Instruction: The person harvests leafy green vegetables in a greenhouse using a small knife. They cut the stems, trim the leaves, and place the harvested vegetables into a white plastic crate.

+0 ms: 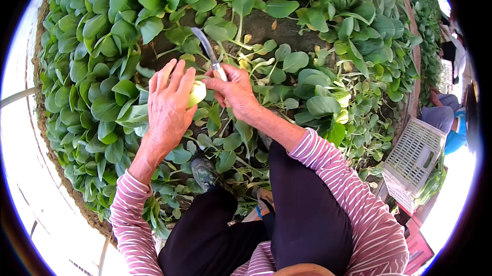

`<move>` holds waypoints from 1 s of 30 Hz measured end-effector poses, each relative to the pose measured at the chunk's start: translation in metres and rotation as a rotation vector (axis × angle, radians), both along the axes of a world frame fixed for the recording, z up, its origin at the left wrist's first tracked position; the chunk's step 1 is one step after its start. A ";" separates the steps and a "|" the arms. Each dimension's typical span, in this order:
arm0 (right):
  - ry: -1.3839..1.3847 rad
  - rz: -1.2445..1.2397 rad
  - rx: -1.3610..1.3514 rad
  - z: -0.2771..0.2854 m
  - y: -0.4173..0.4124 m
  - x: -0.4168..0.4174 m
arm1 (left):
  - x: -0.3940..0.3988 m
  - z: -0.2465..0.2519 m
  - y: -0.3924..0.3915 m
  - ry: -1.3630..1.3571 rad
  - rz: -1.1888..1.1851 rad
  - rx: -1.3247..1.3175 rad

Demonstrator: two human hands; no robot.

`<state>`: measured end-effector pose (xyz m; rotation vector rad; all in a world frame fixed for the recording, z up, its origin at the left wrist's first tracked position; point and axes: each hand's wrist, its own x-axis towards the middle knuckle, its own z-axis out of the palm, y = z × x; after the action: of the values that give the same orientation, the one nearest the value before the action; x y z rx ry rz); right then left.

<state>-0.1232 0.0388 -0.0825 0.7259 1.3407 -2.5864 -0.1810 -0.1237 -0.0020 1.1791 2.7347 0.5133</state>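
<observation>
My left hand (169,103) is wrapped around a head of bok choy (197,94), its pale base pointing right and its leaves hanging out to the left. In my right hand (236,89) is a small curved harvesting knife (207,47) with a metal collar and a light handle; the blade points up and away from me. The thumb and fingers of that hand are close to the bok choy's base, though whether they touch it is unclear. Right of my hands, several cut bok choy heads (326,101) lie in a heap with their pale bases facing right.
Dense standing bok choy (103,45) fills the bed ahead and left. Low leaves and loose trimmings (230,153) cover the soil around my shoe (203,170). A plastic crate (415,153) stands at the right beyond the bed's edging (413,37); another person's leg (440,110) is near it.
</observation>
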 end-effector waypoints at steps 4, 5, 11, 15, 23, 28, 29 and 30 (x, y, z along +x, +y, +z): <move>-0.012 0.012 -0.068 0.017 0.016 0.013 | -0.004 -0.008 0.015 -0.155 -0.061 0.082; -0.011 0.016 -0.054 0.019 0.020 0.015 | -0.004 -0.008 0.018 -0.167 -0.065 0.094; 0.010 0.081 0.363 0.020 0.037 0.024 | -0.003 -0.020 0.037 -0.207 -0.057 0.075; -0.007 0.074 0.468 0.007 0.045 0.026 | -0.008 -0.018 0.052 -0.142 -0.130 0.039; -0.147 -0.293 0.115 -0.014 0.096 0.036 | -0.054 0.003 0.128 -0.058 -0.264 0.079; -0.200 -0.508 0.077 -0.026 0.131 0.021 | -0.103 0.005 0.250 0.090 -0.593 0.185; -0.169 -0.506 0.092 -0.030 0.136 0.012 | -0.116 -0.007 0.269 0.133 -0.633 0.175; -0.145 -0.511 0.116 -0.035 0.144 0.004 | -0.127 -0.018 0.290 0.123 -0.595 0.038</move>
<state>-0.1192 0.1831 -0.1178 1.4091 1.4168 -2.7583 -0.3076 0.1665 -0.0198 1.9780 2.2862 0.4204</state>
